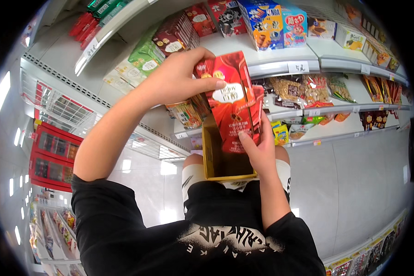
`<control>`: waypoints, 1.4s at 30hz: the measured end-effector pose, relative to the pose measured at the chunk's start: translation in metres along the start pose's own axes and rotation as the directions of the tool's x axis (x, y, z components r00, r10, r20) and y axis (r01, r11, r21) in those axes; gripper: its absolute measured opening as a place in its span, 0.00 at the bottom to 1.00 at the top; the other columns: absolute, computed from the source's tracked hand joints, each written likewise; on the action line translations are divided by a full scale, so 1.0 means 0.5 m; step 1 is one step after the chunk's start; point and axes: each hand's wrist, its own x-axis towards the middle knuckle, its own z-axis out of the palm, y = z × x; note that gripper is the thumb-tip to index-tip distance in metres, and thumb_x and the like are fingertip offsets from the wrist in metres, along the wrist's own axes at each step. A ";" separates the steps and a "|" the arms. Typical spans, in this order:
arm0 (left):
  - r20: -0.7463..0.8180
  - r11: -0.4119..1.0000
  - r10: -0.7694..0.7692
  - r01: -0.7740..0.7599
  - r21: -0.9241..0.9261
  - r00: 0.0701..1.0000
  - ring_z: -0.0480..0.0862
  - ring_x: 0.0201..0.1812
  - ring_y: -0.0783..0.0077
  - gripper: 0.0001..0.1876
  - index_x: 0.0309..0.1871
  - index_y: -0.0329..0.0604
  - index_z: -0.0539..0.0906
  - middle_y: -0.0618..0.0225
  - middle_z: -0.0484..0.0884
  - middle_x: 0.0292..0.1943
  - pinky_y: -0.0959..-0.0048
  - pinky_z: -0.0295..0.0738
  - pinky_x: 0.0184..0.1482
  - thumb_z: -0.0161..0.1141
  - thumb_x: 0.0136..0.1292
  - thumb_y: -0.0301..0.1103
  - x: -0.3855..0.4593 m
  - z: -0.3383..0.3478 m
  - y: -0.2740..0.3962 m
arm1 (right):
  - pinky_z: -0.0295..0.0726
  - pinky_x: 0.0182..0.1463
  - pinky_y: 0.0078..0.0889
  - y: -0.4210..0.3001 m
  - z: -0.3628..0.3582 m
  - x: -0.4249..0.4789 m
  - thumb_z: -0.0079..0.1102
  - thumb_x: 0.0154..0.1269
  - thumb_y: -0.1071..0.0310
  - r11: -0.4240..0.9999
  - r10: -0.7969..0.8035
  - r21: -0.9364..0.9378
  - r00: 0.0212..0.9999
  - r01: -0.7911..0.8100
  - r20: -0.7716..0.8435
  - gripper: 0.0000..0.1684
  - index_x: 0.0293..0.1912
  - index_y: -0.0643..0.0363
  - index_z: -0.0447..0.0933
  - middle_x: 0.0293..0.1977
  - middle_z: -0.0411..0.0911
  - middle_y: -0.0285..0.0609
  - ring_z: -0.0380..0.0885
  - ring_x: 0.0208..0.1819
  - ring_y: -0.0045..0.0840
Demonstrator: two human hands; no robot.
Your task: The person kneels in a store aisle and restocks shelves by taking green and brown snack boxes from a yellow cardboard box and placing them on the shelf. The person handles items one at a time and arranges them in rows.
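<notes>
Red snack boxes (229,114) are held in front of my chest, a tall one nearest me and at least one more behind its right side. My left hand (193,77) grips the upper left part, its thumb across the front. Lower down, my right hand (258,145) holds the bottom right edge with the thumb on the front. Beneath them an open yellow carton (229,178) rests between my knees; its inside looks dark, and the boxes hide part of it.
A shelf edge (279,67) with boxed snacks runs ahead, bagged nuts on the tier below. Green snack boxes (146,57) stand at the upper left. A wire basket rack (62,100) and a red cabinet (53,157) are at the left, another stocked shelf at the lower right.
</notes>
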 end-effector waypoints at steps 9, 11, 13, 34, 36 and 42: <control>0.078 0.969 0.238 -0.242 0.051 0.968 0.86 0.44 0.55 0.25 0.55 0.37 0.79 0.53 0.85 0.43 0.64 0.79 0.47 0.72 0.60 0.43 0.034 -0.016 -0.034 | 0.73 0.65 0.32 0.050 -0.007 0.012 0.70 0.61 0.73 0.996 0.083 -0.028 0.997 -0.082 0.006 0.48 0.73 0.69 0.53 0.64 0.69 0.50 0.73 0.62 0.26; 0.156 0.977 0.189 -0.202 0.074 0.969 0.85 0.46 0.59 0.26 0.57 0.37 0.78 0.57 0.84 0.45 0.65 0.78 0.50 0.72 0.61 0.41 0.055 -0.038 -0.030 | 0.74 0.64 0.31 0.078 -0.020 0.015 0.69 0.62 0.72 0.992 0.121 -0.033 0.992 -0.122 -0.029 0.45 0.72 0.69 0.54 0.61 0.71 0.49 0.74 0.60 0.26; 0.068 0.967 0.226 -0.232 0.101 0.972 0.85 0.46 0.66 0.21 0.55 0.38 0.78 0.59 0.84 0.45 0.67 0.79 0.48 0.71 0.61 0.34 0.078 -0.062 -0.045 | 0.74 0.63 0.31 0.099 -0.036 0.014 0.68 0.63 0.73 0.973 0.228 0.060 0.972 -0.224 -0.056 0.43 0.71 0.69 0.55 0.61 0.72 0.48 0.74 0.60 0.25; -0.129 0.614 -0.135 0.185 0.767 0.982 0.85 0.51 0.49 0.27 0.52 0.47 0.85 0.52 0.87 0.46 0.56 0.79 0.53 0.74 0.48 0.46 0.528 -0.112 -0.273 | 0.70 0.66 0.29 0.247 -0.159 0.042 0.60 0.68 0.77 0.965 0.261 0.057 0.959 -0.256 -0.106 0.38 0.72 0.68 0.55 0.61 0.71 0.45 0.73 0.60 0.24; -0.177 0.564 -0.188 0.254 0.785 0.966 0.85 0.50 0.50 0.26 0.51 0.47 0.85 0.53 0.87 0.46 0.56 0.80 0.53 0.74 0.48 0.45 0.545 -0.114 -0.293 | 0.70 0.66 0.30 0.259 -0.170 0.045 0.60 0.67 0.78 0.967 0.252 0.059 0.963 -0.247 -0.092 0.38 0.72 0.68 0.55 0.62 0.71 0.45 0.73 0.60 0.24; -0.230 0.472 -0.195 0.296 0.830 0.954 0.86 0.49 0.50 0.26 0.48 0.42 0.85 0.52 0.87 0.45 0.57 0.81 0.52 0.75 0.48 0.46 0.582 -0.113 -0.356 | 0.70 0.66 0.30 0.264 -0.184 0.054 0.60 0.67 0.78 0.965 0.263 0.029 0.960 -0.261 -0.094 0.39 0.72 0.68 0.54 0.62 0.71 0.46 0.73 0.60 0.24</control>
